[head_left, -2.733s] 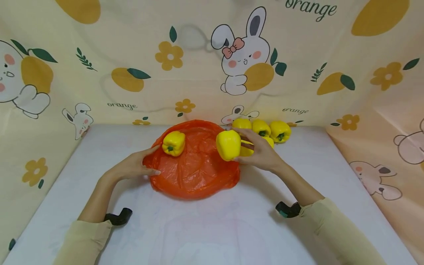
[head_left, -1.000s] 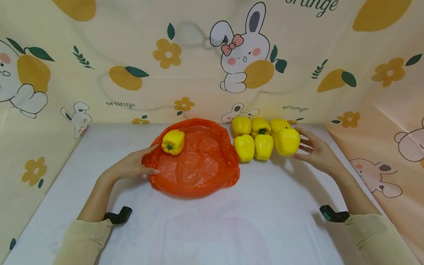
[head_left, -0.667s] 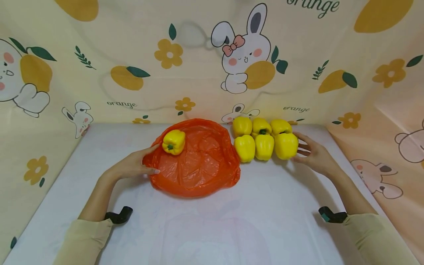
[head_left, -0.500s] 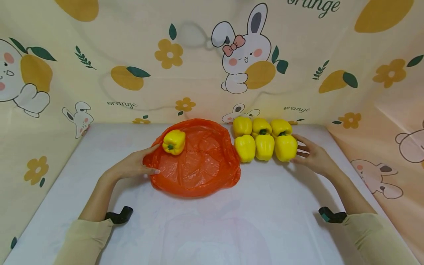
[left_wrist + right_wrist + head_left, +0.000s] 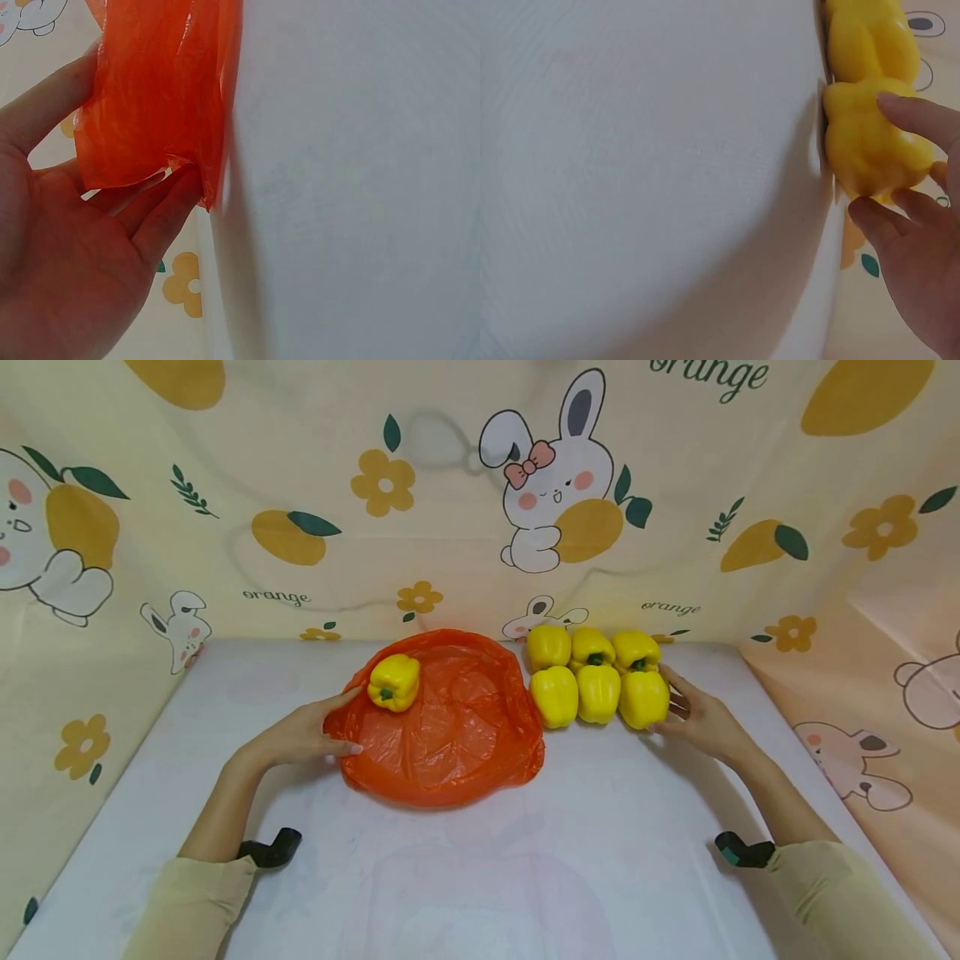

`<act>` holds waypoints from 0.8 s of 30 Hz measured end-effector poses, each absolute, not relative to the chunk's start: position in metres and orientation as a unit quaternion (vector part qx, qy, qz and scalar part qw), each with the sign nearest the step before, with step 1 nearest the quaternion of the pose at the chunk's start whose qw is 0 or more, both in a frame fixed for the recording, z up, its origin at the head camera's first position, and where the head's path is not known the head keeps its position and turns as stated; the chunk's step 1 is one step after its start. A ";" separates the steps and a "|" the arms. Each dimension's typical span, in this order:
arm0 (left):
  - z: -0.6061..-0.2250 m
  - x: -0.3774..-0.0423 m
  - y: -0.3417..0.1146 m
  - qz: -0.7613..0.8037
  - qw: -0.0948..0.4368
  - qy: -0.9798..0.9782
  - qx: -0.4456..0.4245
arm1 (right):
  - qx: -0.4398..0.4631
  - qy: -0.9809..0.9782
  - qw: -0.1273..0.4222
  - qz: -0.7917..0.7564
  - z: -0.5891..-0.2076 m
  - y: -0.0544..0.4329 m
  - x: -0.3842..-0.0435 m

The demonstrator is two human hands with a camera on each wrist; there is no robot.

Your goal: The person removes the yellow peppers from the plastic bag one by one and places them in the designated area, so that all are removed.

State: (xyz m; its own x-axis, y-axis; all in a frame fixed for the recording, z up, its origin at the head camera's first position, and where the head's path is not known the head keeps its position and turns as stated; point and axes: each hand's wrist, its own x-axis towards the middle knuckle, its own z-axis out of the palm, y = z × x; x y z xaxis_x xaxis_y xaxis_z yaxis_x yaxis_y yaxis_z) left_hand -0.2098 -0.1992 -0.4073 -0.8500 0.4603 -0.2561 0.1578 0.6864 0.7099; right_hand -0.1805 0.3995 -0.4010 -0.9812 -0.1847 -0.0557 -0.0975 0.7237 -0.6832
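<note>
An orange-red plastic bag (image 5: 442, 727) lies spread open on the white table, with one yellow bell pepper (image 5: 393, 683) inside at its left. My left hand (image 5: 300, 735) holds the bag's left rim; in the left wrist view the fingers of that hand (image 5: 82, 247) sit against the thin plastic (image 5: 157, 90). To the right of the bag, yellow peppers stand in two rows of three. At the right end of the front row, my right hand (image 5: 697, 714) grips a yellow bell pepper (image 5: 643, 700). The right wrist view has the thumb on that pepper (image 5: 874, 142), fingertips at its near side.
Beside the bag's right rim stand a front-row pepper (image 5: 554, 697) and a back-row pepper (image 5: 549, 647). A printed cloth (image 5: 450, 552) rises behind and at both sides. White table surface (image 5: 480, 877) stretches in front of the bag and peppers.
My right hand carried a pepper from above the bag's right side to the right, then lowered it to the front row's end beside the others. The left hand stayed on the bag.
</note>
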 end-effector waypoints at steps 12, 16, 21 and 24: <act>-0.408 -0.210 -0.199 0.355 0.215 0.894 0.169 | -0.066 0.942 -0.026 -0.329 -0.387 0.386 -0.180; -0.409 -0.210 -0.199 0.355 0.215 0.894 0.169 | -0.082 0.937 -0.050 -0.337 -0.382 0.375 -0.183; -0.408 -0.209 -0.198 0.353 0.214 0.895 0.169 | -0.096 0.925 -0.054 -0.365 -0.375 0.354 -0.188; -0.407 -0.209 -0.197 0.352 0.214 0.895 0.169 | -0.107 0.921 -0.057 -0.371 -0.371 0.341 -0.194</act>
State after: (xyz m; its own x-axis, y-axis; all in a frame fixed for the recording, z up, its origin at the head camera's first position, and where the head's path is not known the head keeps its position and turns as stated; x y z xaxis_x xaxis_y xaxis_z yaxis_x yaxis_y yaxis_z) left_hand -0.2087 -0.1973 -0.4067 -0.8511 0.4531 -0.2650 0.1509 0.6947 0.7032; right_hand -0.1939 0.3411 -0.3706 -0.9707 -0.1541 0.1847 -0.2390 0.7021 -0.6707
